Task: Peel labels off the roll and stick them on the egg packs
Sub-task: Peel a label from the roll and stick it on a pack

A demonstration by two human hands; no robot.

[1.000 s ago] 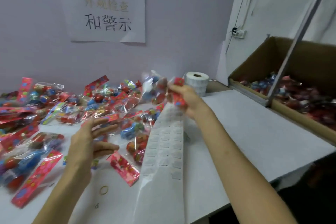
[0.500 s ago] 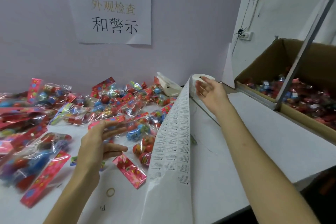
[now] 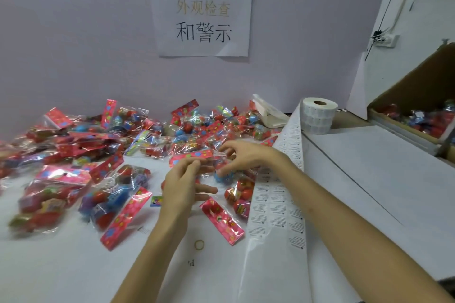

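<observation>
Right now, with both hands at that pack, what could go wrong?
The right forearm crosses over the label strip; moving it may drag the strip and tug the roll. The egg pack under the fingers sits among crowded packs, so neighbours could shift.

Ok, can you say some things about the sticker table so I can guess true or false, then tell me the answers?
1. The label roll stands on its end. True.
2. The label strip is cut off from the roll. False: it runs straight off the roll.
3. The cardboard box is empty. False: it holds more packs.
4. A paper sign is stuck on the wall. True.
5. The left hand and right hand are over the egg packs. True.
</observation>
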